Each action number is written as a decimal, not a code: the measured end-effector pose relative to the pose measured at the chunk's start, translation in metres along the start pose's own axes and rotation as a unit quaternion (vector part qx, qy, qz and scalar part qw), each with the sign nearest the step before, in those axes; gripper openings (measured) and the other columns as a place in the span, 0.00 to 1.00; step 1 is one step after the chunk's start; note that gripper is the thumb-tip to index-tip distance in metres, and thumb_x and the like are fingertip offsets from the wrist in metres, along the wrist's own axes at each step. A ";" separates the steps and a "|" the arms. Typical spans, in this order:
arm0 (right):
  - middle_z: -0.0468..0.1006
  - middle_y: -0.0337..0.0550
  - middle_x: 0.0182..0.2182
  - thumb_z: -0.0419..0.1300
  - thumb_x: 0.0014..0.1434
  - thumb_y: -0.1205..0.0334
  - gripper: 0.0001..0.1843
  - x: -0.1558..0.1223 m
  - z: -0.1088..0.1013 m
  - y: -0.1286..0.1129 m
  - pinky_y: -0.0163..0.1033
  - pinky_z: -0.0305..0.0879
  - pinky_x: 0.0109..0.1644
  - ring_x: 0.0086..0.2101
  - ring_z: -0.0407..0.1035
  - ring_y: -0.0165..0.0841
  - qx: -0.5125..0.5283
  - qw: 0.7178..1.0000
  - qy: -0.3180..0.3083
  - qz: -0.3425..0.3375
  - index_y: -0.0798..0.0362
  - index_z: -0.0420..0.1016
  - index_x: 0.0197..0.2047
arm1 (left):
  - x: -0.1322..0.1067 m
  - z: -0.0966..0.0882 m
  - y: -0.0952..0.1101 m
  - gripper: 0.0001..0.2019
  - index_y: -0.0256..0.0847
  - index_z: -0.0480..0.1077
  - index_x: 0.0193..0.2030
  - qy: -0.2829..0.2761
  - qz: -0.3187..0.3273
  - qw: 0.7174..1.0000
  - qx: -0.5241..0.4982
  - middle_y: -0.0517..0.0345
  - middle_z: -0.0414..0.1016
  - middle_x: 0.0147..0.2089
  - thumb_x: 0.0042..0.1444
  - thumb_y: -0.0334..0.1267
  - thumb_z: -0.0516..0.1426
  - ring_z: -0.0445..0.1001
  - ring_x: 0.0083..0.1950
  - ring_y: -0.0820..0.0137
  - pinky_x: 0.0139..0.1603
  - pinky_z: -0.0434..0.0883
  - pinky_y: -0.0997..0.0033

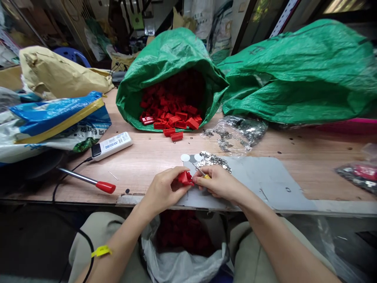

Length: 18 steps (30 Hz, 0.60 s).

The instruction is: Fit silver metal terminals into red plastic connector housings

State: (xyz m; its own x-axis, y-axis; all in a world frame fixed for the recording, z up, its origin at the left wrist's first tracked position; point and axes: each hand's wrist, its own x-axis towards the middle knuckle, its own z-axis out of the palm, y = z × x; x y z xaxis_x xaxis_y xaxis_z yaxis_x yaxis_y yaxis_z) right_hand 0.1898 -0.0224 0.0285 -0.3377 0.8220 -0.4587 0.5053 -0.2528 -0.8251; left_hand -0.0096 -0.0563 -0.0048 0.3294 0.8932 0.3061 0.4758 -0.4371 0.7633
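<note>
Between the thumb and fingers of my left hand [163, 189] is a red plastic part [184, 178], held over the grey board at the table's front edge. My right hand [221, 183] is closed on a small screwdriver [207, 176] with a yellow handle; its thin shaft points up and to the left. The right fingertips meet the open side of the red part, and whether they also pinch a small metal piece is too fine to tell. Just behind the right hand lies a pile of small shiny metal pieces [212, 160].
A green sack [173, 47] spills red parts [173, 114] toward me. Beside it are a clear bag of metal pieces [244, 131] and another green sack [303, 74]. A white device [113, 145] and a red-handled lever [104, 186] stand left. Below, a white sack [182, 267] holds red parts.
</note>
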 end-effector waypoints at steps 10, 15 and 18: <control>0.71 0.35 0.26 0.55 0.66 0.53 0.12 -0.027 -0.032 0.003 0.31 0.58 0.25 0.24 0.63 0.29 -0.128 0.985 -0.048 -0.104 0.52 0.69 0.47 | 0.001 -0.003 -0.001 0.12 0.41 0.73 0.48 -0.034 0.018 0.998 -0.040 0.53 0.78 0.49 0.58 0.29 0.61 0.76 0.50 0.68 0.52 0.71 0.69; 0.68 0.33 0.24 0.54 0.65 0.60 0.06 -0.023 -0.033 0.008 0.31 0.57 0.21 0.19 0.60 0.26 -0.090 0.984 -0.114 -0.099 0.52 0.69 0.43 | 0.004 -0.003 -0.001 0.11 0.39 0.74 0.48 -0.052 -0.007 0.998 -0.040 0.55 0.79 0.45 0.58 0.29 0.62 0.76 0.46 0.69 0.48 0.70 0.71; 0.68 0.33 0.22 0.55 0.64 0.61 0.05 -0.013 -0.029 0.016 0.31 0.58 0.21 0.19 0.62 0.27 -0.078 0.984 -0.124 -0.106 0.53 0.70 0.40 | 0.006 -0.003 0.001 0.11 0.39 0.74 0.48 -0.062 -0.015 0.998 -0.023 0.55 0.79 0.44 0.58 0.30 0.63 0.75 0.45 0.69 0.48 0.70 0.71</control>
State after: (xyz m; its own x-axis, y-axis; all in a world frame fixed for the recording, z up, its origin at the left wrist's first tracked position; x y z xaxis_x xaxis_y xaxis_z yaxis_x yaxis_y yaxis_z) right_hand 0.2251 -0.0220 0.0309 -0.6219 0.6935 -0.3637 0.5115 0.0081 -0.8592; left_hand -0.0097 -0.0513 -0.0010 0.4162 0.8843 0.2118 0.4495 -0.4025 0.7974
